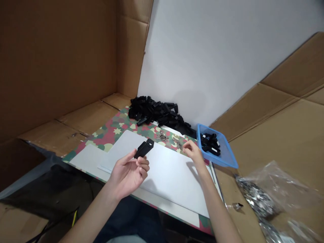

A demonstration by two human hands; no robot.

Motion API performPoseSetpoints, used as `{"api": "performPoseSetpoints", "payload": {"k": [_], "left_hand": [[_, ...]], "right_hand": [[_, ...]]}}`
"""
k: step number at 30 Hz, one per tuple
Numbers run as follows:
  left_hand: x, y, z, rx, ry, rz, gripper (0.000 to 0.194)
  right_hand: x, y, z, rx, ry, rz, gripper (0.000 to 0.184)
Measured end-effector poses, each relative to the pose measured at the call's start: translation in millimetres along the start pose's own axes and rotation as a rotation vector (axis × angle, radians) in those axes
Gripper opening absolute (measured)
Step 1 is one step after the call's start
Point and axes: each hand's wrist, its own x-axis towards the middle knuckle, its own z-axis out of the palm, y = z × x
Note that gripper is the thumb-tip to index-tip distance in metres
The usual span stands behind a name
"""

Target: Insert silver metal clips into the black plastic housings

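Observation:
My left hand (128, 176) holds a black plastic part (144, 148), a small rectangular block with a white label, between its fingers and thumb. My right hand (193, 152) hovers over the far edge of a white board (168, 177), its fingertips drawn together. Just beyond those fingertips lie two small heaps of tiny metal screws (162, 136) on a camouflage-patterned mat (111, 133). Anything between the right fingertips is too small to tell.
A large heap of black plastic parts (154, 110) lies at the far end of the mat. A blue mesh basket (226, 155) holding black parts stands to the right. A clear plastic bag of metal pieces (258, 199) rests on cardboard (265, 135), and cardboard walls surround the mat.

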Motion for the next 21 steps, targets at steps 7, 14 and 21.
{"api": "performPoseSetpoints", "payload": {"k": [7, 14, 21], "left_hand": [[2.2, -13.3, -6.1, 0.197, 0.057, 0.070, 0.014], [-2.3, -32.9, -26.5, 0.870, 0.060, 0.540, 0.027], [-8.0, -34.4, -30.3, 0.957, 0.038, 0.536, 0.029]], "right_hand": [[-46.7, -38.3, 8.3, 0.250, -0.005, -0.025, 0.005], [-83.8, -68.9, 14.2, 0.694, -0.060, -0.037, 0.008], [-98.5, -74.3, 12.8, 0.809, -0.057, -0.091, 0.014]]}}
